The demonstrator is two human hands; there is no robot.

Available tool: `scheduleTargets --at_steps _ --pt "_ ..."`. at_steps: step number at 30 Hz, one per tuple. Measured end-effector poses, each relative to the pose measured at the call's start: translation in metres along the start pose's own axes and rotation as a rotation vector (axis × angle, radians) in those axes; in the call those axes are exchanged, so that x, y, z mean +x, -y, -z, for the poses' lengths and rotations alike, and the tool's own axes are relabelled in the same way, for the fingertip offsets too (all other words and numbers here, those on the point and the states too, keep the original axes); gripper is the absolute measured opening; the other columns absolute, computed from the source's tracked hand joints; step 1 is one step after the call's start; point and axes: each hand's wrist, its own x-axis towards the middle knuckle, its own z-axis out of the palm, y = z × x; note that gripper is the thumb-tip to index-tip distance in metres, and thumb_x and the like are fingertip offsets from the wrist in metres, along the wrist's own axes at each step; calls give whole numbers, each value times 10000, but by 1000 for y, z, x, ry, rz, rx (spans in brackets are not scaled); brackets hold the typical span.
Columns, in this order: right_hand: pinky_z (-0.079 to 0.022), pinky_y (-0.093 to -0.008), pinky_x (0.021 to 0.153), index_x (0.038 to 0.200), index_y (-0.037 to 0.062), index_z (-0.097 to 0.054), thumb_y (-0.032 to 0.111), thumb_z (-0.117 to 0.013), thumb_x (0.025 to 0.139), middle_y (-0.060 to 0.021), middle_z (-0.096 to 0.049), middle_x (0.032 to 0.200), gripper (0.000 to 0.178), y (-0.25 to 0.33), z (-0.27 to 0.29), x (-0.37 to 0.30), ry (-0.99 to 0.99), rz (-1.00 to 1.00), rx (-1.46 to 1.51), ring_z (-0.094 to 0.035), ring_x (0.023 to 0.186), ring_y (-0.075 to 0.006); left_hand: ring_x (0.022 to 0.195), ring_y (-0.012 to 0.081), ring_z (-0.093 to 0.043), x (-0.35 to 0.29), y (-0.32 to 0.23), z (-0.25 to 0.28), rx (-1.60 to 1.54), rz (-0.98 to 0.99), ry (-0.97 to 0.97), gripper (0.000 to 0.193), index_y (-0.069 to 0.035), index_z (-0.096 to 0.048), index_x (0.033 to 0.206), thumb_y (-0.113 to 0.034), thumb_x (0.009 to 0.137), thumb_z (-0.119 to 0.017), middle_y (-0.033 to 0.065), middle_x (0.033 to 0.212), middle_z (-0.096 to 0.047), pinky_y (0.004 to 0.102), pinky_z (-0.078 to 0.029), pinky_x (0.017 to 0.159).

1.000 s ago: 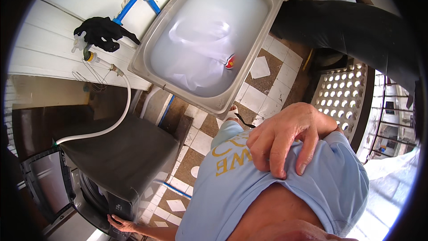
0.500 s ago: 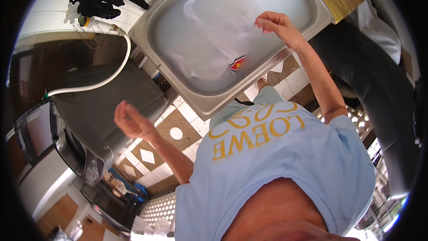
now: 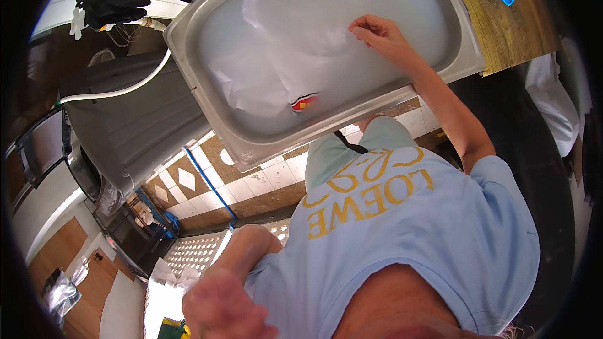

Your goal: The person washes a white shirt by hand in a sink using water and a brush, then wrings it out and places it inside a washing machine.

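Cloth point(image 3: 276, 66), upper centre, is seemingly being soaked, right fingers point(image 3: 369, 20) half-open, apparently empty, left fingers point(image 3: 232, 317) unreadably blurred, reaching lower probably needed.

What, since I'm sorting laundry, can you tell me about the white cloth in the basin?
The white cloth looks soft and thin, crumpled into folds, with a rounded bulge toward its far side. A red, yellow and black patch marks its near side. It lies soaked in cloudy water inside the metal basin; the murk hides its full outline. The right hand hovers over the water nearby, with no visible contact.
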Motion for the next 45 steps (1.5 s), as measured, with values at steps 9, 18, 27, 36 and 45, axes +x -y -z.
scheduleTargets --at_steps 9,18,27,36,45 --pt "-385 -190 584 953 43 -642 160 -584 878 49 -572 758 151 -2 -8 17 -104 73 -154 -464 653 -22 447 59 -476 44 6 -8 126 -374 -34 200 -150 -548 740 -263 890 -479 -60 536 -519 247 -325 546" --pt "-400 -198 562 944 50 -654 141 -593 861 35 -591 745 138 -7 -5 22 -213 133 -264 -471 619 -30 426 38 -465 28 -2 18 316 -327 -38 201 -132 -545 784 -265 921 -481 -41 597 -546 240 -283 472" --pt "-393 -202 565 929 46 -647 90 -597 858 39 -586 771 98 -11 -15 32 -130 234 -225 -455 620 -41 475 64 -462 35 -7 1 577 -389 -123 191 -112 -517 787 -242 925 -505 -44 555 -491 220 -301 459" --pt "-409 -227 624 980 94 -625 105 -623 836 -21 -579 995 144 7 -10 113 -75 490 -516 -507 784 -121 609 79 -450 4 3 -17 183 -22 -93 320 -197 -502 715 -499 784 -584 -73 612 -487 299 -317 564" --pt "-469 -308 695 1097 111 -600 149 -629 792 -70 -593 1037 308 12 -47 199 -34 884 -1057 -566 915 -227 583 169 -568 -58 155 -189 314 967 134 282 -75 -629 1031 -189 777 -677 64 912 -601 301 -440 492"
